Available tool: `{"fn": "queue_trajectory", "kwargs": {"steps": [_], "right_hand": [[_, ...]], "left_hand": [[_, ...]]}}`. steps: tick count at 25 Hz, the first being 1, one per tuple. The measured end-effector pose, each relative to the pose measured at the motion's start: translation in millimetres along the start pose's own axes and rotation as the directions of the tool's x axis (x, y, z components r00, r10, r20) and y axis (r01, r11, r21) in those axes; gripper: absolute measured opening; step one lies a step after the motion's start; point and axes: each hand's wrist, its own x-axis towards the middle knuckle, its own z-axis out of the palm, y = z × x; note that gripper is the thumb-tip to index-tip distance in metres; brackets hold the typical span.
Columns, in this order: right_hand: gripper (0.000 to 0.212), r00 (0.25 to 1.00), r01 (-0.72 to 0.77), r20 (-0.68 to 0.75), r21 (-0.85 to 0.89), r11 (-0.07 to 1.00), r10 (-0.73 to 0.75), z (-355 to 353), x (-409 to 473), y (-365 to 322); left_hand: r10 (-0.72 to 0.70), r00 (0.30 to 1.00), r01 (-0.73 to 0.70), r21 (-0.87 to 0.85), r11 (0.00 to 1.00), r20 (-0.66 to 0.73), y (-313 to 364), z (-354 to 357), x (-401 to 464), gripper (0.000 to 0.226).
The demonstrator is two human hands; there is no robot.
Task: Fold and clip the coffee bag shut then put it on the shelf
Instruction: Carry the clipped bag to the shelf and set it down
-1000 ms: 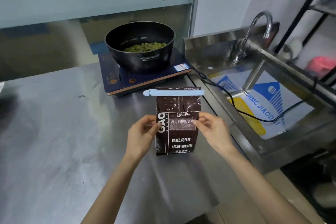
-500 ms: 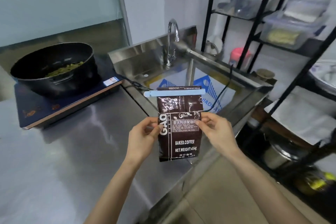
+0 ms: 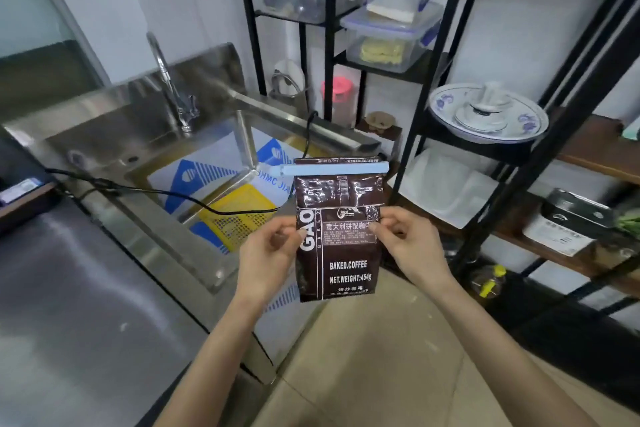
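The bag [image 3: 337, 236] is hanging upright in mid-air, in front of the person and above the floor, just right of the sink [image 3: 221, 149]. The left hand [image 3: 268, 258] is pinching its left edge between thumb and fingers, and the right hand [image 3: 410, 246] is pinching the right edge the same way, so both hands are grasping the bag at about mid-height. Nothing else is supporting it.

The folding and clipping look finished: the bag's top is folded over, and a pale blue clip [image 3: 334, 169] is lying across the fold from edge to edge, sticking out slightly past the bag on the left. The clip appears to be seated level, though whether it is fully snapped cannot be told from here.

What is remaining, as I judge it, is the placing. The black shelf [image 3: 481, 146] is standing to the right and farther off, well apart from the bag. Its tiers are carrying plastic boxes [image 3: 389, 33] up high and a dish [image 3: 488, 113] lower down; a white cloth [image 3: 446, 187] is lying on the tier below the dish, with some bare room around it. The bag is not touching any tier yet, so the last step is still to be done.
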Motion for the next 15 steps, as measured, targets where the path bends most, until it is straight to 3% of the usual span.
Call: {"fn": "queue_trajectory", "kwargs": {"steps": [3,8,15], "right_hand": [[0.012,0.997,-0.048,-0.06,0.001,0.999,0.047,-34.6,-0.7,18.1],[0.013,0.967,-0.131,-0.217,0.034,0.991,0.135,-99.7,-11.4,44.0],[0.011,0.892,-0.215,-0.406,0.013,0.977,0.201,-159.1,-16.4,71.9]], "left_hand": [[-0.004,0.998,0.007,-0.047,0.999,0.067,11.2,38.1,3.9,0.011],[0.01,0.974,0.004,-0.061,0.998,0.224,32.4,110.2,15.1,0.025],[0.066,0.897,-0.022,-0.107,0.994,0.436,52.8,187.2,33.6,0.03]]}}
